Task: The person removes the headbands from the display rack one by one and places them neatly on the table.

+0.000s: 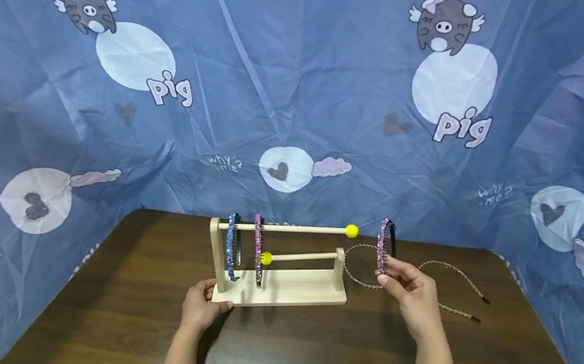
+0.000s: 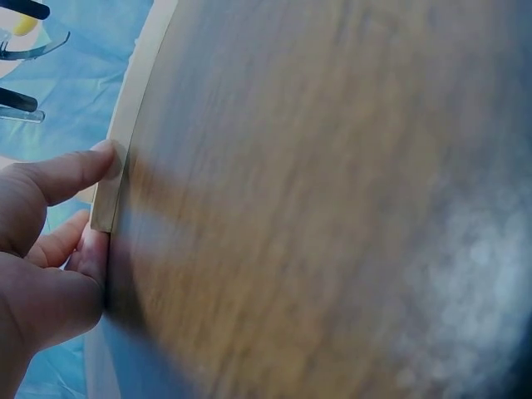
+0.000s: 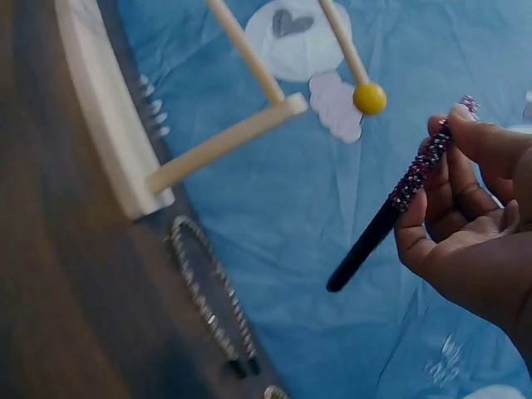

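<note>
A wooden headband stand stands on the table, with two rods that end in yellow balls. A blue glittery headband and a pink glittery headband hang on its upper rod, toward the left. At the base's left end, my left hand grips the corner; the left wrist view shows fingers on both sides of the board's edge. My right hand pinches another pink glittery headband, raised to the right of the upper rod's yellow ball and apart from it.
Thin braided headbands with dark tips lie on the brown table, behind and beside my right hand. A blue printed cloth hangs behind the table and along both sides.
</note>
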The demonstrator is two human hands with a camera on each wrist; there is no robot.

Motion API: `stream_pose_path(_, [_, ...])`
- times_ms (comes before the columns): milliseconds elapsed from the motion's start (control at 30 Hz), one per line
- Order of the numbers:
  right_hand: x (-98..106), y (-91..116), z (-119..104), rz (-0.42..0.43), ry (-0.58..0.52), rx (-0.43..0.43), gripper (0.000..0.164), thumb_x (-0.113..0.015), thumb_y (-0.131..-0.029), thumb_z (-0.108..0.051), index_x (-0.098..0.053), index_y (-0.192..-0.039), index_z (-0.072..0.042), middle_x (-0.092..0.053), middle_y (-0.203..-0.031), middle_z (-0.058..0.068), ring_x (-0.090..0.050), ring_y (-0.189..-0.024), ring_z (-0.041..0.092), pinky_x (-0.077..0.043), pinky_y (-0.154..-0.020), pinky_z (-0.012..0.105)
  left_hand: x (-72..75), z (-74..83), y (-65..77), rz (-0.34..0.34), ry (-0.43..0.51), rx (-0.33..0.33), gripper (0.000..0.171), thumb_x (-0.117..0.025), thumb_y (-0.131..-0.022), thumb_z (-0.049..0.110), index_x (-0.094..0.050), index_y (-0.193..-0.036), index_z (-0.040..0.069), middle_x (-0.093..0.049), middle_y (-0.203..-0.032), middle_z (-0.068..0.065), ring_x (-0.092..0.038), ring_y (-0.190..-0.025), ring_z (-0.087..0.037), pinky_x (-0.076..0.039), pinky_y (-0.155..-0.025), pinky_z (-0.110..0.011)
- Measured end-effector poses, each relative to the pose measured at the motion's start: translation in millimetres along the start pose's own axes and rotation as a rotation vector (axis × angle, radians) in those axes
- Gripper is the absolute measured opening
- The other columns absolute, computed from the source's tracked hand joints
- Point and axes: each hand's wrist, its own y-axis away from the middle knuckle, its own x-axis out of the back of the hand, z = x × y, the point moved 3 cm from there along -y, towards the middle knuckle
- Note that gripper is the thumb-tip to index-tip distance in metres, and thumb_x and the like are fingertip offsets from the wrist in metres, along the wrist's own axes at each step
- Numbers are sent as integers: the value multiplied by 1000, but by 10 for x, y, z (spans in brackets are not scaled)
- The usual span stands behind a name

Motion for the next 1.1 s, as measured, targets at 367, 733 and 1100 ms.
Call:
stream_pose_path(367, [185,242,231,-85,230,-156,34,-71,-78,-2,-62,-109,10,-67,-92,9,-59,-79,10,-47,-65,24,-17,4,-7,1,-5,-9,63,-79,-60,-6,-52,-116,-15,-52,-98,-21,-49,-91,-32,-40,-81,-40])
stream_pose_path(733, [178,379,509,-254,249,-334,31,-73,-77,-8,-66,-103,7,-66,-95,15,-57,-80,18,-48,-67,28,-4,26,-17,0,-3,-12,62,-79,-61,-6,-52,-116,-14,-56,-100,-22,-52,-92,-32,-41,-82,-41])
stream_pose_path(1100, [115,420,703,-328,304,-408,26,-74,-72,-1,-66,-94,11,-65,-83,10,-56,-69,16,-48,-60,28,-20,6,-8,-9,-6,12,62,-79,-62,-6,-52,-118,-13,-55,-101,-22,-51,-93,-33,-40,-83,-42])
